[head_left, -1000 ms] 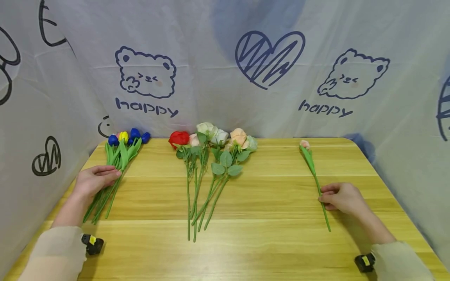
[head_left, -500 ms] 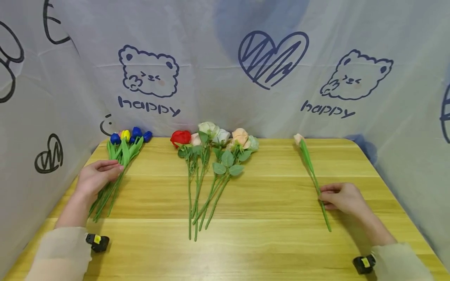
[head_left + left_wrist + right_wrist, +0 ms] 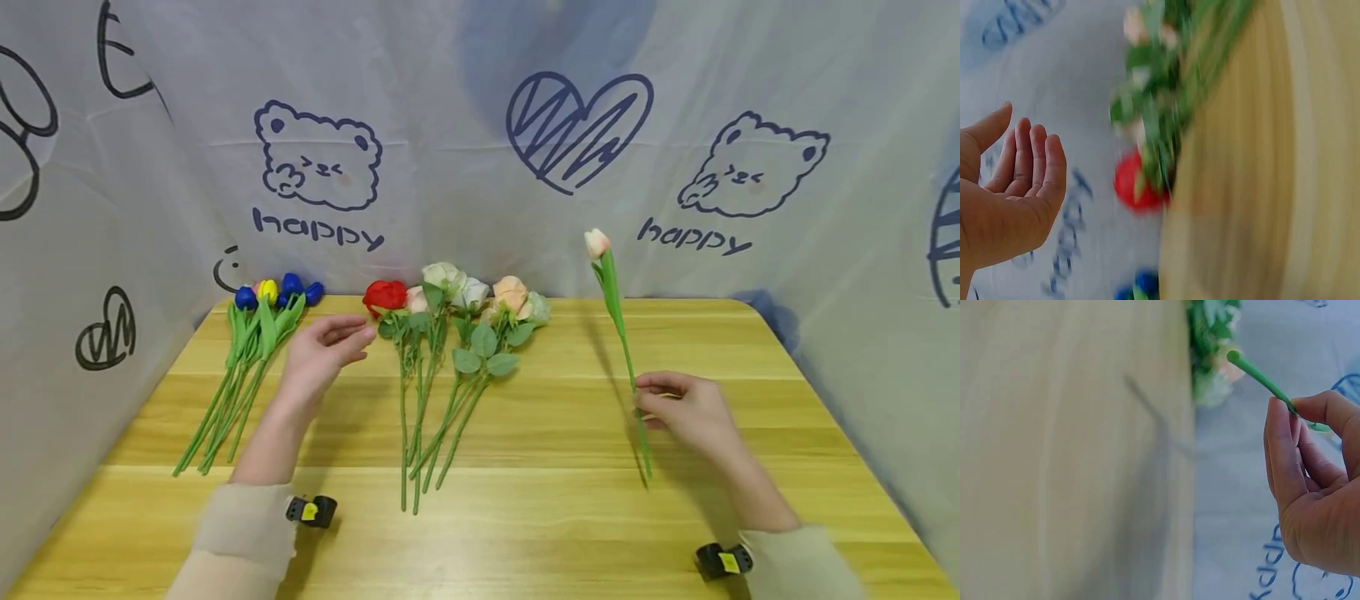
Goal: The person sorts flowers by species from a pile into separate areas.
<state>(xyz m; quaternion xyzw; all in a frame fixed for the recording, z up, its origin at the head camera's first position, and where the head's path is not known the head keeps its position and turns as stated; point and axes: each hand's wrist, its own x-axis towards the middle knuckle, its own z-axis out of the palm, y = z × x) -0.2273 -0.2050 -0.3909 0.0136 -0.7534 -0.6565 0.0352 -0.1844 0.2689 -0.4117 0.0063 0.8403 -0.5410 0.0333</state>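
My right hand (image 3: 686, 408) pinches the green stem of a pale pink tulip (image 3: 611, 287) between thumb and fingertips. The tulip is lifted off the table, its bloom tipped to the left and its shadow falling on the wood. In the right wrist view the cut end of the stem (image 3: 1254, 374) pokes out past the thumb. My left hand (image 3: 322, 354) is held over the table between the tulip bunch and the roses, with nothing in its relaxed fingers. Its fingertips come close to the red rose (image 3: 386, 296).
Several blue, yellow and pink tulips (image 3: 258, 333) lie together at the left. Red, white and peach roses (image 3: 480, 337) lie in the middle, blooms at the table's back edge. A printed cloth (image 3: 450, 167) hangs behind the wooden table (image 3: 540, 517).
My left hand has let go of the tulip bunch and moved right toward the roses. My right hand has raised the pink tulip and carried it left.
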